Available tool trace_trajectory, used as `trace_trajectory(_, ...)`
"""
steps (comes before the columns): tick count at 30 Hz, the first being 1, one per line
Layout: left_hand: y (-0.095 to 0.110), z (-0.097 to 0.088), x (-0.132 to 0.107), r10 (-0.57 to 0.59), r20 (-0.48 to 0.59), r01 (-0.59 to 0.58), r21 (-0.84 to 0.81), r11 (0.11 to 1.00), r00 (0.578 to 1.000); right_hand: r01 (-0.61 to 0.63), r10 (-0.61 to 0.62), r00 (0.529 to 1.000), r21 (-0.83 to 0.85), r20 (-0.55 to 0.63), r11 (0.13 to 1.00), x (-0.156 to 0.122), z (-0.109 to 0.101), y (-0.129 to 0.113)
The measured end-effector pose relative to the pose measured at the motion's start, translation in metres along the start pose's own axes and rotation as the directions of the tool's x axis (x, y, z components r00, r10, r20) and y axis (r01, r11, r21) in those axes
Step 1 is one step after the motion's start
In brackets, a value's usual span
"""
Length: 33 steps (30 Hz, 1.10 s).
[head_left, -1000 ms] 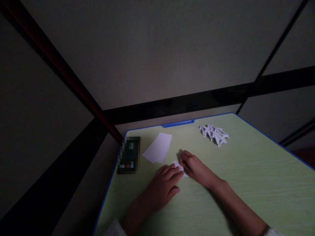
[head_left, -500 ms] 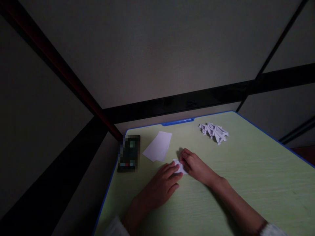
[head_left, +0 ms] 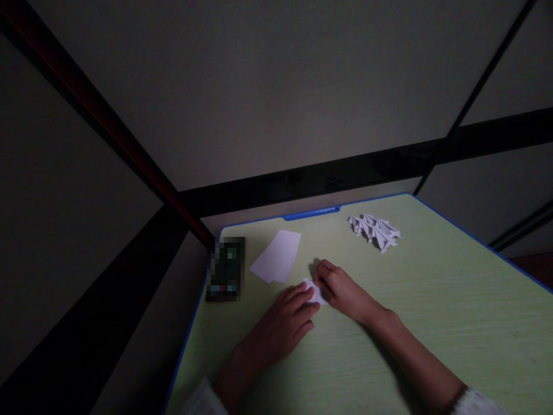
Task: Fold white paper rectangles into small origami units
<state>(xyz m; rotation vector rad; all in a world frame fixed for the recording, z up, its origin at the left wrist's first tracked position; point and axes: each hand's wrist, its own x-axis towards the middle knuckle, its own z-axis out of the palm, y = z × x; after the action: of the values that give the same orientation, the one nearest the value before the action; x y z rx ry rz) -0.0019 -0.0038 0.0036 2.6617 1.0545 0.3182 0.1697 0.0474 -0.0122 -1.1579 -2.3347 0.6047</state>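
While the left hand [head_left: 283, 327] spreads over folded paper [head_left: 318, 295] and the right hand [head_left: 339, 290] curls, pinch unclear, a wall [head_left: 302, 104] backs the green tabletop [head_left: 436, 288].

We are peering into a dim scene, where the wall [head_left: 302, 104] is showing as dull grey and the lower left corner is lying nearly black. The tabletop [head_left: 444, 305] is catching more light, and the loose paper [head_left: 276, 256] is standing out pale. Soft shadows are falling left of the right hand [head_left: 339, 288] and along its forearm [head_left: 404, 340], so we are reading the light as coming from the right. A faint gleam is running along the blue ledge [head_left: 311, 214]. Coarse pixel blocks are masking the dark device [head_left: 225, 268], and we are losing fine creases in the small paper [head_left: 319, 297].
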Motion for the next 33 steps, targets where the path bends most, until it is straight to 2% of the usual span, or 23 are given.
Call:
trace_trajectory(8,0.001,0.000,0.001,0.008,-0.006,-0.008,-0.001,1.000,1.000,-0.006,0.006,1.000,0.026,-0.007,1.000,0.000,0.000,0.000)
trace_trajectory(15,0.005,0.002,0.004,-0.051,-0.051,0.049,-0.034,0.998,0.997,0.022,-0.018,0.998,0.062,-0.058,0.998,0.000,0.001,0.003)
trace_trajectory(23,0.007,0.005,0.009,-0.052,-0.093,0.049,-0.034,0.998,0.994,-0.066,0.064,0.994,-0.015,-0.091,0.998,0.001,-0.002,0.006)
trace_trajectory(28,0.006,0.007,0.009,-0.030,-0.058,0.028,-0.039,0.999,0.998,-0.135,0.126,0.985,-0.074,-0.117,0.988,0.001,-0.002,0.011)
trace_trajectory(33,0.002,0.009,0.009,-0.048,-0.061,0.042,-0.094,0.995,0.997,-0.149,0.139,0.983,-0.079,-0.121,0.986,0.001,-0.003,0.013)
